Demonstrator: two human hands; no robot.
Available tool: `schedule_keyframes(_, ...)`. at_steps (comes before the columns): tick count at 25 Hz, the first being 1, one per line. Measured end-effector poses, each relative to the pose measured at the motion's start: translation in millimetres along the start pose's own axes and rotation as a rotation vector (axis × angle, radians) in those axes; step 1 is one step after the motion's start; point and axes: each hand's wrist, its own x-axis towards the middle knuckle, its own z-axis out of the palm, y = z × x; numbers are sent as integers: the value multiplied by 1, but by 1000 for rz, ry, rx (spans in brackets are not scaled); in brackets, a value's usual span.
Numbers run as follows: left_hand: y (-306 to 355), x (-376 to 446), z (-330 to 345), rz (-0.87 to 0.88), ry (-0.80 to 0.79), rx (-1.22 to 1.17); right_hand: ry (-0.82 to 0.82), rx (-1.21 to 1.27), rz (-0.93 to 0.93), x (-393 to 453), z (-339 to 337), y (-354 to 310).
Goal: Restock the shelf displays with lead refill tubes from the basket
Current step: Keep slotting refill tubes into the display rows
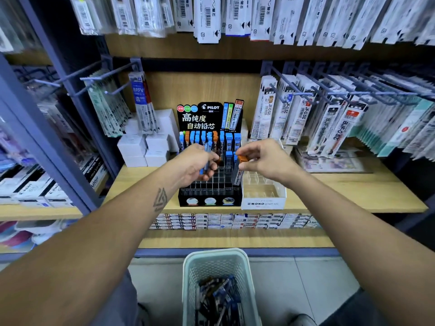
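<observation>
A black Pilot lead display (pixel 210 200) stands on the wooden shelf, its back rows holding blue- and orange-capped tubes and its front slots bare. My left hand (pixel 197 163) grips several blue-capped refill tubes (pixel 204 166) over the display's left side. My right hand (pixel 260 158) pinches an orange-capped tube (pixel 239 167) by its cap, the tube hanging upright above the display's right edge. A pale green basket (pixel 191 276) on the floor below holds several more tubes (pixel 217 300).
A clear Mono display box (pixel 263 203) sits right of the Pilot display. White boxes (pixel 143 148) are stacked to its left. Refill packs hang on pegs (pixel 306 109) above right and left. Small boxes (pixel 226 221) line the lower shelf.
</observation>
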Motion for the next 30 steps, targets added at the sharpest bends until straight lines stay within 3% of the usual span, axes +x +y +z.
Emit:
schedule_keyframes(8,-4,4,-6,-3,-1,28,4,-113,65,10,23,27)
schedule_keyframes(24,-3,1,-2,14,-18,51,-88,-458,-26,-2,39,27)
schedule_keyframes(30,-3,0,1,2,-41,74,-106,-463,-42,-1,30,22)
